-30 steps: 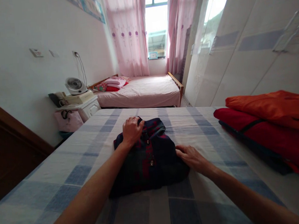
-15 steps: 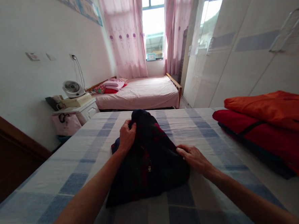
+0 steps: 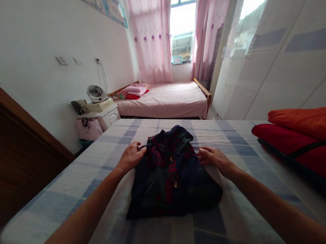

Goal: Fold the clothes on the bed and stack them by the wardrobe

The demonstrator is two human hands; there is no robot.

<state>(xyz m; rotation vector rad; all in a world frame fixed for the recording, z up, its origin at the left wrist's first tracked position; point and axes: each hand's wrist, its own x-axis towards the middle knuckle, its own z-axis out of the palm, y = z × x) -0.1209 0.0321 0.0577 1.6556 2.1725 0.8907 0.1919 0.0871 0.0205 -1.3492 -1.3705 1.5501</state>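
Note:
A dark plaid shirt (image 3: 161, 184) in navy, green and red lies folded on the bed, its collar facing away from me and its buttoned front up. My left hand (image 3: 132, 156) is closed at the shirt's upper left side, pinching cloth between thumb and forefinger. At the upper right side my right hand (image 3: 213, 159) has its fingers stretched out, their tips against the shirt's edge. The thumb of that hand is hard to make out.
Under the shirt spreads a blue-and-white checked bedsheet (image 3: 113, 213). Folded red clothing (image 3: 288, 140) and an orange garment (image 3: 306, 122) are stacked on the right. Beyond stand a second, pink-covered bed (image 3: 169, 99), a nightstand (image 3: 111, 116) with a fan (image 3: 96, 93), and a wardrobe (image 3: 270, 67).
The shirt's collar end, bunched and raised before, now lies flatter and wider, with more of the buttoned front showing. My hands are farther from its middle. The view has turned left.

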